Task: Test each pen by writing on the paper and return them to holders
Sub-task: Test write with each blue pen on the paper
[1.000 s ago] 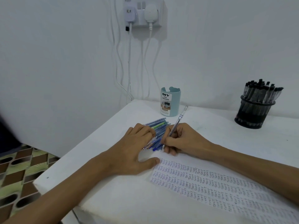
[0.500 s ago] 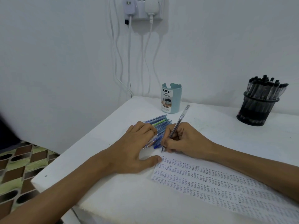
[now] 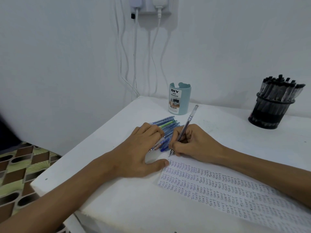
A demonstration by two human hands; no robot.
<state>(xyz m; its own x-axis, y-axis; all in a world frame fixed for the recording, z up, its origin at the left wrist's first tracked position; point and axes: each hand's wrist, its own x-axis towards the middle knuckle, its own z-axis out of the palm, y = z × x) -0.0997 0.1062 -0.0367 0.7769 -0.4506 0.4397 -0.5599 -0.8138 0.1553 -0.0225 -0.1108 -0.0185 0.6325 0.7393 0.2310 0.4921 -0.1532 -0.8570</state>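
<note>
The pen in the right hand stands tilted. Its long axis runs from the tip at about 7 o'clock up to the back end at about 1 o'clock, and that end leans away toward the wall. The tip is at the far left corner of the paper, though I can't make out whether it touches the sheet. The right hand pinches the barrel low down, thumb and fingers curled tight round it. The forearm comes in from 4 o'clock and lies across the paper.

The left hand lies palm down just beside it, at its 9 o'clock. Its fingers are bent over the pile of blue pens, and the thumb stretches out toward 3 o'clock with its end on the paper's corner. Whether those bent fingers grip a pen or only rest on the pile, I can't tell. The pile lies flat on the tabletop, loosely fanned, most pens running much the same line as the held one.

The paper is a long strip running off toward 4 o'clock, covered in rows of small "TEST" marks.

At 12 o'clock from the hands a teal holder stands upright near the wall. At 2 o'clock, well apart, a black mesh holder is packed with black pens leaning rightward. Cables hang from a wall socket above.
</note>
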